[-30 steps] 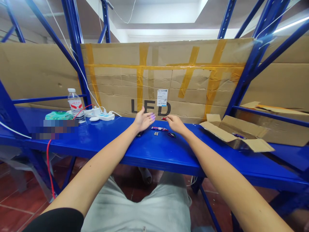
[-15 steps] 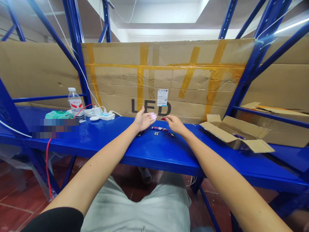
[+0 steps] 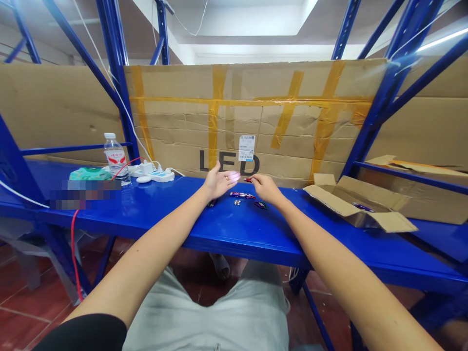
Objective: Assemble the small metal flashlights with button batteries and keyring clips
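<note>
"How is the left hand held?"

"Loose and holding nothing, palm turned inward, fingers stretched toward the other hand. A pale pinkish light falls on its fingertips."

"And the right hand?"

"Its fingers pinch a small red item – one end pokes out toward the left hand's fingertips, with a narrow gap between. The rest is covered by the grip, so I can't tell its full shape."

"What lies under and between the hands?"

"A glossy blue table. On it, just below the gap, rests a shiny purple pen-shaped item, lying crosswise. Nearer the person sits a little cluster of silvery round pieces. Below the right hand is a small dark loop, and by the left wrist a dark object, mostly hidden."

"Anything farther out?"

"Well to the right of the right hand, an open cardboard box with a purple item inside. Well to the left of the left hand, a white power strip, then a clear water bottle and a green packet. Beyond both hands stands a taped cardboard panel – large black letters read LED."
</note>
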Demonstrator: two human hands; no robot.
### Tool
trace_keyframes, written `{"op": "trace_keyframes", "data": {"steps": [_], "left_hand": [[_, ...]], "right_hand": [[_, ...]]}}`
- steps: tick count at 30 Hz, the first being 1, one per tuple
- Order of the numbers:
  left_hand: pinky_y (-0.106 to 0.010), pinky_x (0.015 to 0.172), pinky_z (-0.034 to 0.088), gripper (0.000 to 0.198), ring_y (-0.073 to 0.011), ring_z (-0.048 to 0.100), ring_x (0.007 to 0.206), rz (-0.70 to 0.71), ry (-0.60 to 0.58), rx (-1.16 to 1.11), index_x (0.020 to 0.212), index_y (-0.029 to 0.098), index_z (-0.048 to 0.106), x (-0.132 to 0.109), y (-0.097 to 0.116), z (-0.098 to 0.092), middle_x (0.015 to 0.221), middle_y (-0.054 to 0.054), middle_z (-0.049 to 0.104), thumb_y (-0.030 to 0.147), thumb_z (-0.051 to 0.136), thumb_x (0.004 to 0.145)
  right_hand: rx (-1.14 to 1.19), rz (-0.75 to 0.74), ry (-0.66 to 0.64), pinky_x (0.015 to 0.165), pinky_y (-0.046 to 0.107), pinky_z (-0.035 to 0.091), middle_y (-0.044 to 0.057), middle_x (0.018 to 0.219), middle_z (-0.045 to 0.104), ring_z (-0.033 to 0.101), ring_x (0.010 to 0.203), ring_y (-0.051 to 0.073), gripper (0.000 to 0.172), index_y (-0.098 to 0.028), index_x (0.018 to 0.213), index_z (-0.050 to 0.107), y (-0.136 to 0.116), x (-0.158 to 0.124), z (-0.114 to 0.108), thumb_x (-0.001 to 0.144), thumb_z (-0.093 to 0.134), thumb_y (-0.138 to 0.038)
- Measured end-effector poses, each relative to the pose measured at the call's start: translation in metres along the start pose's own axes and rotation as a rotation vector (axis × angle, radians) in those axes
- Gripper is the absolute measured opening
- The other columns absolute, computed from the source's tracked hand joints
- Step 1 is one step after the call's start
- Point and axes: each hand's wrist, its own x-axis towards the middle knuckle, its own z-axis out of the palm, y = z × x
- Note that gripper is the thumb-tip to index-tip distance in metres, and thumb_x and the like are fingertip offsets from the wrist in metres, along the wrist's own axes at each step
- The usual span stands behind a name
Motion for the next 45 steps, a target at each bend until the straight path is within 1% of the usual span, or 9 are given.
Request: {"op": "trace_keyframes", "data": {"steps": [4, 7, 10, 14, 17, 22, 31, 40, 45], "left_hand": [[-0.040, 0.112, 0.036, 0.087, -0.0283, 0.043, 0.137, -0.009, -0.015, 0.025, 0.150, 0.004, 0.028, -0.002, 0.001, 0.003, 0.148, -0.024, 0.041, 0.067, 0.016, 0.091], [-0.041, 0.112, 0.035, 0.085, -0.0284, 0.043, 0.137, -0.012, -0.032, 0.031, 0.151, 0.005, 0.027, -0.002, 0.001, 0.003, 0.147, -0.024, 0.043, 0.066, 0.018, 0.091], [-0.041, 0.113, 0.034, 0.085, -0.0283, 0.044, 0.137, -0.012, -0.039, 0.033, 0.150, 0.005, 0.028, -0.002, 0.000, 0.001, 0.146, -0.024, 0.044, 0.065, 0.018, 0.092], [-0.039, 0.113, 0.034, 0.086, -0.0287, 0.045, 0.135, -0.021, -0.033, 0.017, 0.148, 0.002, 0.031, -0.001, -0.001, 0.000, 0.147, -0.025, 0.043, 0.065, 0.018, 0.092], [-0.039, 0.113, 0.034, 0.087, -0.0293, 0.047, 0.134, -0.025, -0.024, 0.007, 0.147, 0.001, 0.033, -0.001, 0.000, 0.000, 0.146, -0.026, 0.043, 0.066, 0.020, 0.091], [-0.042, 0.113, 0.034, 0.084, -0.0299, 0.048, 0.133, -0.013, 0.003, 0.022, 0.146, 0.004, 0.035, -0.001, 0.000, 0.001, 0.145, -0.025, 0.045, 0.066, 0.019, 0.092], [-0.037, 0.112, 0.035, 0.089, -0.0303, 0.046, 0.134, -0.025, 0.004, 0.010, 0.143, -0.003, 0.035, -0.003, 0.000, 0.004, 0.147, -0.028, 0.040, 0.068, 0.022, 0.091], [-0.039, 0.114, 0.032, 0.086, -0.0294, 0.047, 0.134, -0.038, -0.011, 0.048, 0.141, -0.001, 0.038, -0.004, 0.001, 0.004, 0.146, -0.027, 0.042, 0.067, 0.021, 0.092], [-0.040, 0.114, 0.033, 0.086, -0.0294, 0.046, 0.134, -0.040, -0.021, 0.066, 0.142, 0.000, 0.038, -0.003, 0.000, 0.002, 0.144, -0.027, 0.044, 0.067, 0.020, 0.091]], "right_hand": [[0.042, 0.004, 0.030, 0.087, 0.032, 0.047, 0.011, 0.100, 0.075, 0.067, 0.096, 0.022, 0.028, -0.016, 0.094, 0.073, -0.001, 0.000, -0.001, 0.090, 0.045, -0.019], [0.077, 0.030, 0.055, 0.081, 0.031, 0.048, 0.009, 0.095, 0.076, 0.067, 0.088, 0.021, 0.026, -0.016, 0.092, 0.074, -0.005, -0.001, -0.002, 0.086, 0.049, -0.021], [0.079, 0.040, 0.099, 0.075, 0.030, 0.048, 0.008, 0.088, 0.076, 0.067, 0.081, 0.021, 0.026, -0.017, 0.089, 0.075, -0.008, -0.004, -0.005, 0.082, 0.051, -0.023], [0.051, 0.060, 0.149, 0.075, 0.029, 0.046, 0.007, 0.083, 0.076, 0.067, 0.079, 0.021, 0.026, -0.018, 0.080, 0.076, -0.011, -0.005, -0.010, 0.080, 0.051, -0.023], [0.027, 0.098, 0.144, 0.073, 0.029, 0.046, 0.007, 0.082, 0.076, 0.066, 0.078, 0.021, 0.026, -0.018, 0.078, 0.076, -0.010, -0.004, -0.012, 0.080, 0.051, -0.025], [0.023, 0.122, 0.133, 0.073, 0.029, 0.046, 0.008, 0.084, 0.076, 0.066, 0.079, 0.022, 0.027, -0.018, 0.080, 0.076, -0.009, -0.003, -0.012, 0.079, 0.050, -0.025], [0.044, 0.103, 0.164, 0.074, 0.028, 0.047, 0.008, 0.086, 0.076, 0.067, 0.081, 0.021, 0.027, -0.017, 0.083, 0.076, -0.009, -0.002, -0.011, 0.080, 0.050, -0.021], [0.064, 0.078, 0.180, 0.075, 0.027, 0.047, 0.007, 0.085, 0.077, 0.067, 0.081, 0.020, 0.025, -0.017, 0.083, 0.076, -0.009, -0.002, -0.011, 0.081, 0.051, -0.020], [0.120, 0.048, 0.140, 0.078, 0.028, 0.048, 0.006, 0.087, 0.077, 0.068, 0.084, 0.020, 0.024, -0.017, 0.083, 0.076, -0.009, -0.002, -0.010, 0.081, 0.052, -0.020]]}}
